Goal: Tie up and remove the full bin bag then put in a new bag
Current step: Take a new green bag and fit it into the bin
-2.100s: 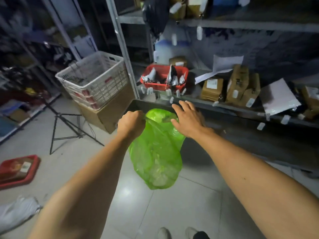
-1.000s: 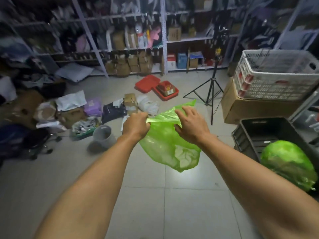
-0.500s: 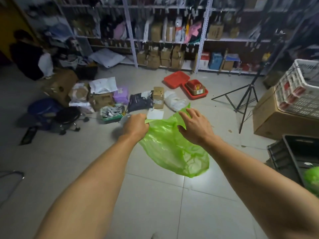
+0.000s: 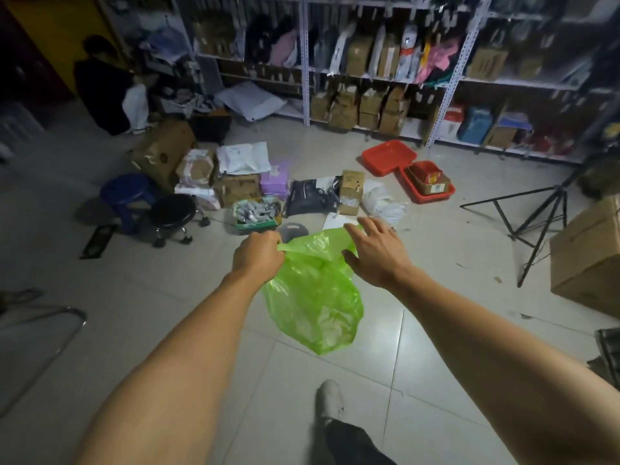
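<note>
A thin, translucent green bin bag (image 4: 312, 303) hangs in front of me above the tiled floor, with little visible inside. My left hand (image 4: 258, 255) grips its upper left rim in a fist. My right hand (image 4: 375, 253) holds the upper right rim, fingers spread behind the plastic and thumb on the front. Just beyond, between my hands, part of a small grey bin (image 4: 292, 230) shows on the floor. The full green bag is out of view.
Parcels and boxes (image 4: 235, 182) lie beyond the bin, with a black stool (image 4: 172, 211) and a blue stool (image 4: 129, 193) to the left. Red trays (image 4: 424, 182), a tripod (image 4: 536, 216) and a cardboard box (image 4: 590, 256) are to the right. Shelving lines the back. A person (image 4: 100, 85) crouches far left.
My view has swung left, away from the black crate holding the full green bag. The floor clutter and grey bin have come closer. Both hands keep hold of the bag's rim.
</note>
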`<state>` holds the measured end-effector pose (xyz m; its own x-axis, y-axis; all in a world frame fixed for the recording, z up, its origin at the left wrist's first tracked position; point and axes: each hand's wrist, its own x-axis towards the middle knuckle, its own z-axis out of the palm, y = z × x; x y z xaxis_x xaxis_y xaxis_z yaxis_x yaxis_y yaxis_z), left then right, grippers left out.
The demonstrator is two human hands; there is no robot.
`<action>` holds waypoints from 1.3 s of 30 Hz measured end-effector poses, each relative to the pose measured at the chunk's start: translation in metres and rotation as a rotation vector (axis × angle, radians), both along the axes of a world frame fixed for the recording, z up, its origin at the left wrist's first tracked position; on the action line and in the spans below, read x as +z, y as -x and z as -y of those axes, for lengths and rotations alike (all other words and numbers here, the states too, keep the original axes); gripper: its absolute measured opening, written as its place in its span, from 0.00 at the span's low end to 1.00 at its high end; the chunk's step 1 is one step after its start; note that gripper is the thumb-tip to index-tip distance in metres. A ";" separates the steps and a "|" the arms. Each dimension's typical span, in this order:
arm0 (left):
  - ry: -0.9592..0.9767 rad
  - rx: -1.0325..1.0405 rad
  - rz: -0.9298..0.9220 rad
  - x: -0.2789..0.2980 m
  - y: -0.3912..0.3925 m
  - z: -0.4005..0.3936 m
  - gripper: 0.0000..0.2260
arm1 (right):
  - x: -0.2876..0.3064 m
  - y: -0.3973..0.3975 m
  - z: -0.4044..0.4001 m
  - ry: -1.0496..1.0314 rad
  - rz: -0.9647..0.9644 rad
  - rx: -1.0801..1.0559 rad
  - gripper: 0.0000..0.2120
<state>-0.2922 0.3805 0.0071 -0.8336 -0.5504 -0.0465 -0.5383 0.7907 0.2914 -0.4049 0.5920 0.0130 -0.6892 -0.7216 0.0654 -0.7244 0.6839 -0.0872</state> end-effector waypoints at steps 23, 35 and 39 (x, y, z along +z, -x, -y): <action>-0.098 -0.014 0.095 -0.041 0.194 0.282 0.05 | -0.055 0.195 0.277 -0.062 0.149 -0.049 0.29; -0.108 -0.273 0.092 -0.056 0.300 0.402 0.03 | -0.071 0.251 0.402 -0.078 0.208 -0.244 0.30; -0.127 -0.348 0.074 -0.058 0.334 0.425 0.03 | -0.076 0.267 0.425 -0.064 0.211 -0.298 0.29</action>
